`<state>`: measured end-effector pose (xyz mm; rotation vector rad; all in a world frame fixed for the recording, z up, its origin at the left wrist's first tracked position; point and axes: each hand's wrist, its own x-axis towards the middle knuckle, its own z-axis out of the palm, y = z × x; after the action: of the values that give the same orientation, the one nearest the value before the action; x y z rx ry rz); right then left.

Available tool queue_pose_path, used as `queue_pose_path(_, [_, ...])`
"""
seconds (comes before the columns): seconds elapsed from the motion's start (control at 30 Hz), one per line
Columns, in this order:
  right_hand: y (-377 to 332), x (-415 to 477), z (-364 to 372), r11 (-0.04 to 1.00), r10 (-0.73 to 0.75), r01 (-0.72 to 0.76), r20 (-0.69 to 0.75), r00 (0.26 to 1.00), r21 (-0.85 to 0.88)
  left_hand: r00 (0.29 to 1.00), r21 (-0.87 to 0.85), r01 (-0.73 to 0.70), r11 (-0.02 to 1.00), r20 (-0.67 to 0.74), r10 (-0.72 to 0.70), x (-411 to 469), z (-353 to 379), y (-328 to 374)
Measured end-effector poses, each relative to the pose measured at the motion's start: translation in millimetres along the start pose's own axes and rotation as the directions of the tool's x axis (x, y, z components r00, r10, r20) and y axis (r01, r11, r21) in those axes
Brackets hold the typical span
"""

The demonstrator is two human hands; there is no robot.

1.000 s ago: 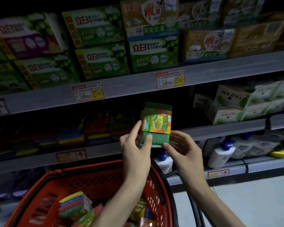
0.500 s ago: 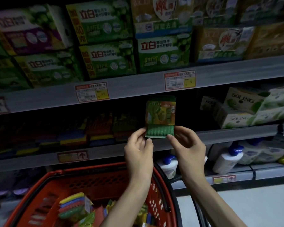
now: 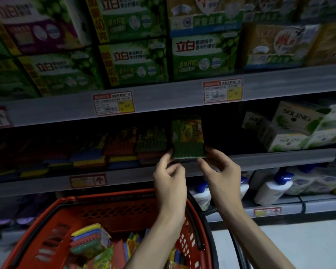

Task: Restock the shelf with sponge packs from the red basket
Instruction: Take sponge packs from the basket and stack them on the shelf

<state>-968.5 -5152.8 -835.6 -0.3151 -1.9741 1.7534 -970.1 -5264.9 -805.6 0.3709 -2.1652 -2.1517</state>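
Green plastic-wrapped sponge pack [image 3: 187,138], upright at 12 o'clock from red plastic basket [image 3: 114,195], pinched at lower corners by left grip [image 3: 170,183] and right grip [image 3: 221,177]; probably light, squashy, slippery film.

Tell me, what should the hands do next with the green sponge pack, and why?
Probably slide the sponge pack back a little, then let go. The left hand and right hand pinch its bottom corners, and it stands upright at the edge of the shelf, beside the row of packs.

single head view — faces shelf [image 3: 134,176] close up, tilted down, red basket [image 3: 124,222] at lower edge
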Motion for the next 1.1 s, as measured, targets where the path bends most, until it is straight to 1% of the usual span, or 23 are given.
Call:
queue_pose_path(0.2, [-7, 2, -3, 0.999, -0.009, 0.011, 0.042, 0.999, -0.049, 1.000, -0.041, -0.019, 0.999, -0.003, 0.019, 3, 2, 4])
queue_pose_path(0.3, [-7, 2, -3, 0.999, -0.008, 0.010, 0.047, 0.999, -0.040, 1.000, -0.055, -0.029, 0.998, 0.004, 0.029, 4, 3, 4])
queue_pose_path(0.8, [-18, -2, -8, 1.000, -0.018, 0.021, 0.137, 0.990, -0.021, 0.997, -0.015, -0.070, 0.997, 0.014, 0.071, 10, 1, 4])
queue_pose_path(0.93, [-17, -2, -11, 1.000, -0.005, 0.010, 0.176, 0.984, -0.029, 0.999, -0.028, -0.048, 0.998, 0.008, 0.048, 5, -8, 2])
queue_pose_path(1.1, [-14, -1, -11, 0.999, 0.013, -0.004, 0.175, 0.984, -0.054, 0.994, 0.038, -0.087, 0.996, 0.062, 0.084, 5, -23, -5])
